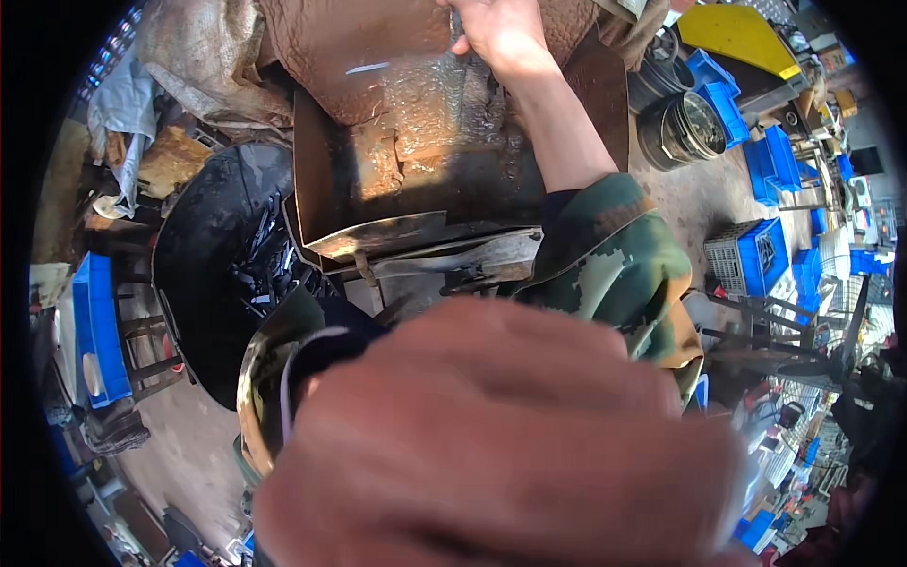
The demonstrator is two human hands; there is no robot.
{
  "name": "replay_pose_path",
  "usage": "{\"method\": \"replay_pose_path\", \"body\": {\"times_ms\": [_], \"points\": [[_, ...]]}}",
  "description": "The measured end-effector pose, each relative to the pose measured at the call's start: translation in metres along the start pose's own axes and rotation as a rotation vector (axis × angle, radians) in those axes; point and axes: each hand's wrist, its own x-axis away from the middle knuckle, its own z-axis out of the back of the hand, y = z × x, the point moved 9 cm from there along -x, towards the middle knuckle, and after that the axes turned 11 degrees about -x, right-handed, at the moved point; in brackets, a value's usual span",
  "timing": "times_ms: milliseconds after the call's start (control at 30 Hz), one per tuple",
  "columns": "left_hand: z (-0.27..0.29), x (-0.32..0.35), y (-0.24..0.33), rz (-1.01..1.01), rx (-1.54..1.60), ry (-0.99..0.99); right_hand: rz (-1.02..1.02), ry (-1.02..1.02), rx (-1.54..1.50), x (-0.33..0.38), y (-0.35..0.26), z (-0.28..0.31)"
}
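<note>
1. Left hand (501, 444): near, blurred, filling the lower frame close to the camera. Fingers curled; it seems to grip the rim of a dented, shiny metal bowl (260, 378), though the contact is hidden.
2. Right hand (501, 33): far, at the top edge, closed around a thin dark metal tool (457, 28) above a rusty brown sheet-metal tray (416, 180).
3. Risks, as judged: the near hand blocks the view of the work, so the tool could slip; the tray's sharp edges could cut the bare forearm.
4. Counts: two hands, one tray, one bowl, one black round tub (208, 265) at left, about eight blue plastic crates (756, 255), mostly right.
</note>
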Motion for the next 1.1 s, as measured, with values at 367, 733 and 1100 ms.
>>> {"method": "replay_pose_path", "body": {"times_ms": [367, 733, 1100], "points": [[0.002, 0.014, -0.008, -0.263, -0.002, 0.170, 0.023, 0.084, 0.112, 0.004, -0.001, 0.019], [-0.003, 0.021, -0.005, -0.361, -0.026, 0.255, 0.024, 0.063, 0.094, -0.001, 0.003, 0.021], [-0.009, 0.027, -0.003, -0.389, -0.072, 0.344, 0.028, 0.066, 0.089, -0.003, 0.010, 0.019]]}}
